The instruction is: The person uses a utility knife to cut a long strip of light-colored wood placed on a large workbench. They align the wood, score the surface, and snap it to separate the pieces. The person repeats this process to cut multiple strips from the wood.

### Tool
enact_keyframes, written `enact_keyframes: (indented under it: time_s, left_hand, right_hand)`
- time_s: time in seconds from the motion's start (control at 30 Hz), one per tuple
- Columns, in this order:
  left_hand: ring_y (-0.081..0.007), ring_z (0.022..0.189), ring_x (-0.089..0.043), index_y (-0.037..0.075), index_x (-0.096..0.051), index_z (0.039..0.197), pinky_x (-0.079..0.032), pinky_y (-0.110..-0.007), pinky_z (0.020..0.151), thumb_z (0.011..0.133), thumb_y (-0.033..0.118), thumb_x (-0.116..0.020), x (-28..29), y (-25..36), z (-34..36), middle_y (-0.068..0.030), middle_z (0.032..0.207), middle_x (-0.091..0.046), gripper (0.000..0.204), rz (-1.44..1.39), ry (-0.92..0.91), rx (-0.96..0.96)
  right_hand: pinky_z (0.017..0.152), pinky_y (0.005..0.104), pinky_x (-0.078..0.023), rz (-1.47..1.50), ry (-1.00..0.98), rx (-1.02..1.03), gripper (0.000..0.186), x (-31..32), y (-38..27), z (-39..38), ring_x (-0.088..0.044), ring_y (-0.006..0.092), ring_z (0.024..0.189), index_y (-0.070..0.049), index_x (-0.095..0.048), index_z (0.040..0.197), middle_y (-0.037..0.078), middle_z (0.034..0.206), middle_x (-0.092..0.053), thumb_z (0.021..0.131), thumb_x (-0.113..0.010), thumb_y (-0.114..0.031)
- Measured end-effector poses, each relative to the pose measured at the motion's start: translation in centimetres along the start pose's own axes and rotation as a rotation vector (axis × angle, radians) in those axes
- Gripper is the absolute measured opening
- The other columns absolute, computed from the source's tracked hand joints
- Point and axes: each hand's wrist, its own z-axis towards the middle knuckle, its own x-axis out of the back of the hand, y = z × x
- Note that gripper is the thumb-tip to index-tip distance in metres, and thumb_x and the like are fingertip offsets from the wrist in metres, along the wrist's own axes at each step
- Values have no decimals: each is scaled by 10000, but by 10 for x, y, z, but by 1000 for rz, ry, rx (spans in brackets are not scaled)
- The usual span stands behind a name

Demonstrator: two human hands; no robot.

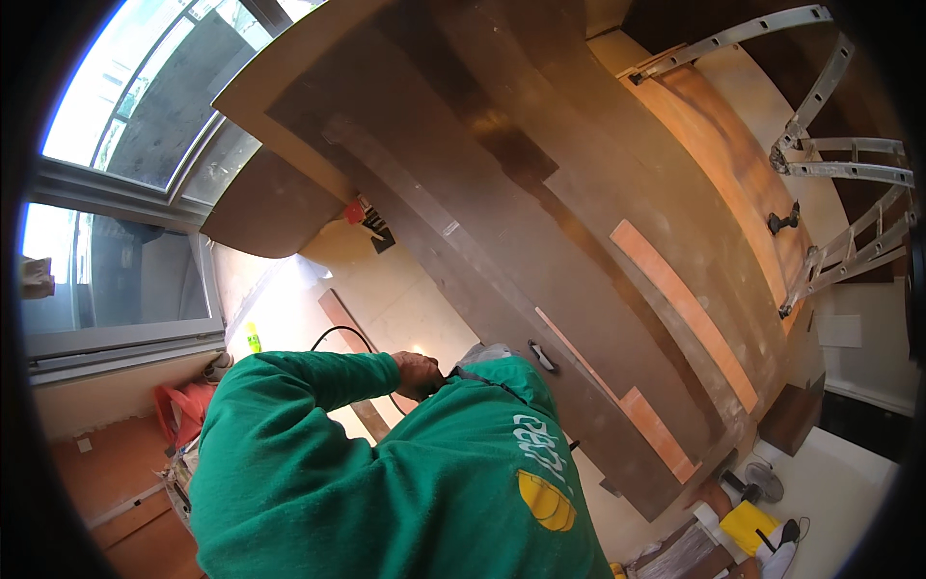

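My left hand (pixel 418 374) is drawn in at my waist, at the end of a green sleeve. Its fingers look curled closed beside a dark strap (pixel 497 385); what they hold, if anything, is hidden. A thin black cable (pixel 340 329) loops past this hand. My right hand is out of sight. In front of me stretches a large brown board (pixel 521 280) with darker bands. On it lie a small dark and white hand tool (pixel 543 356), a long light wood strip (pixel 675 307) and a shorter strip (pixel 658 432).
At the right, a metal folding ladder (pixel 801 145) stands beside an orange-toned board holding a black tool (pixel 783 218). A fan (pixel 764 482) and a yellow item (pixel 750 527) are lower right. Windows (pixel 125 261) and a red bag (pixel 183 413) are on the left.
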Motion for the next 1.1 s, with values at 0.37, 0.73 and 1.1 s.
enact_keyframes:
  time_s: [0.37,0.73,1.1]
  left_hand:
    - [-397,1139,-630,170,-672,1198,-571,-511,903,855,329,-682,-4,34,-9,-178,1189,-652,378,35,36,274]
    - [-415,1075,-676,185,-690,1207,-611,-508,809,951,353,-589,-25,31,-13,-165,1169,-662,322,234,-36,376]
    - [-390,1095,-681,53,-685,1190,-552,-490,954,847,292,-701,-43,2,-37,-193,1147,-723,419,-187,-128,-28]
  right_hand:
    - [880,416,-535,38,-36,-45,317,-9,1,-29,-676,311,995,2,-657,1133,173,1083,-713,960,-619,-261]
    - [879,401,-536,25,-81,-44,332,-22,-1,-26,-678,291,989,4,-657,1160,162,1090,-715,960,-623,-259]
    - [877,385,-537,48,-121,-74,349,-42,-13,-10,-680,270,984,5,-657,1188,150,1097,-718,961,-627,-258]
